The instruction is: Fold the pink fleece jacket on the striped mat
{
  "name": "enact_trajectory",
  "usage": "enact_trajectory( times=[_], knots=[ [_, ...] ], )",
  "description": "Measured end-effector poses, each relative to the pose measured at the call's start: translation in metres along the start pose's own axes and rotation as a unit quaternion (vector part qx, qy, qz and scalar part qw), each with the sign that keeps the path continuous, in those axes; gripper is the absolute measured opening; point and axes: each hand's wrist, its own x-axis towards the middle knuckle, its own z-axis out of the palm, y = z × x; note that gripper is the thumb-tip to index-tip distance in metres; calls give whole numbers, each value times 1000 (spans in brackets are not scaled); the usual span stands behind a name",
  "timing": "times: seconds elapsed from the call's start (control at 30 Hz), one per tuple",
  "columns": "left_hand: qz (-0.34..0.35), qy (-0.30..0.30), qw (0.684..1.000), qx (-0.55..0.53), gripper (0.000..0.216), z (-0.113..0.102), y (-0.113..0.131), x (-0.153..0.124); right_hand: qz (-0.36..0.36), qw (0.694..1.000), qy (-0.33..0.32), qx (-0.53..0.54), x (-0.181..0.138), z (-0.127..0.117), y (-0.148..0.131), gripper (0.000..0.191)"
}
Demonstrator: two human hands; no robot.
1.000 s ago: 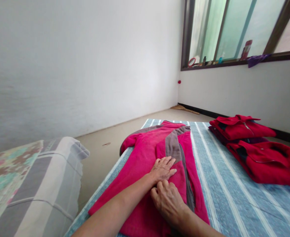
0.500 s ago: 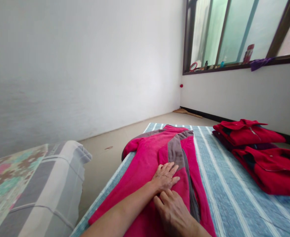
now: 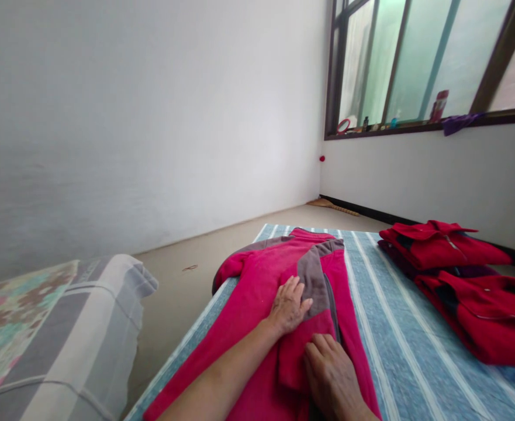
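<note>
A pink fleece jacket (image 3: 257,280) with grey panels lies lengthwise on the blue striped mattress (image 3: 397,351), one sleeve folded over its middle. My left hand (image 3: 289,304) lies flat on it, fingers stretched out, beside the grey panel. Nearer to me, my right hand (image 3: 329,374) presses palm-down on the folded sleeve, its fingers close together and bent slightly over the fabric's edge.
Two folded red jackets (image 3: 463,275) are stacked at the mattress's right side, near the wall. A grey and floral folded blanket (image 3: 64,339) lies at the left on the floor. Small items stand on the window sill (image 3: 415,120). Bare floor (image 3: 187,280) separates blanket and mattress.
My left hand slid a little farther up the jacket. My right hand moved right and toward me along the folded sleeve. The camera tilted slightly.
</note>
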Motion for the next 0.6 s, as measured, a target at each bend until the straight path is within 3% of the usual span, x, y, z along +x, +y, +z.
enact_trajectory(
  times=[0.37, 0.6],
  knots=[
    [-85, -50, 995, 22, 75, 17, 14, 72, -8, 999, 36, -9, -1, 4, -5, 17],
    [-86, -55, 994, 45, 71, 27, 12, 82, -28, 993, 100, -54, 4, 11, -5, 16]
  ],
)
